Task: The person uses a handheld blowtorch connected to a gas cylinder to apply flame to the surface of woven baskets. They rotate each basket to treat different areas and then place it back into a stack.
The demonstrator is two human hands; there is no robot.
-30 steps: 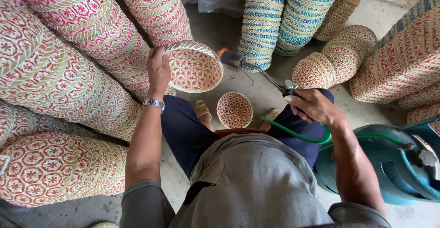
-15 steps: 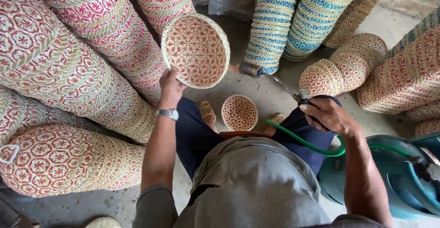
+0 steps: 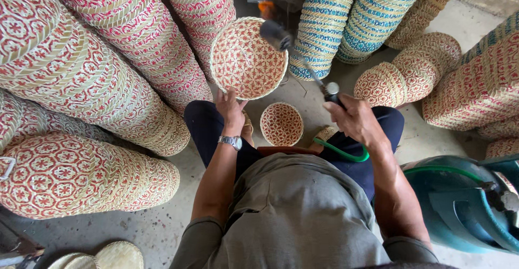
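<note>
A round woven basket (image 3: 248, 58), patterned in red on pale straw, is held up near the upper middle of the frame by the left hand (image 3: 230, 108). Its lower rim is pinched between thumb and fingers, and its hollow inside is tipped toward the camera, seemingly so that the weave can be reached from the front. A wristwatch (image 3: 230, 141) is worn on that arm.

A gas torch (image 3: 294, 52) is gripped in the right hand (image 3: 354, 118), just right of centre, with the fingers closed around its handle. The dark nozzle is pointed up and to the left, close to the basket's upper right rim, and a small orange flame shows just above it; whether the flame touches the weave cannot be told. A green hose (image 3: 346, 153) is led from the handle across the lap toward a teal gas cylinder (image 3: 459, 204) lying at the lower right, which appears to be kept within reach yet away from the flame.

A smaller basket (image 3: 281, 124) of the same pattern is set on the concrete floor (image 3: 162, 231) between the knees, below the held one. Long stacks of nested red baskets (image 3: 97, 80) are laid on their sides along the left, and blue-striped stacks (image 3: 351, 15) are stood at the upper right, so that the seated person is ringed closely by them.
</note>
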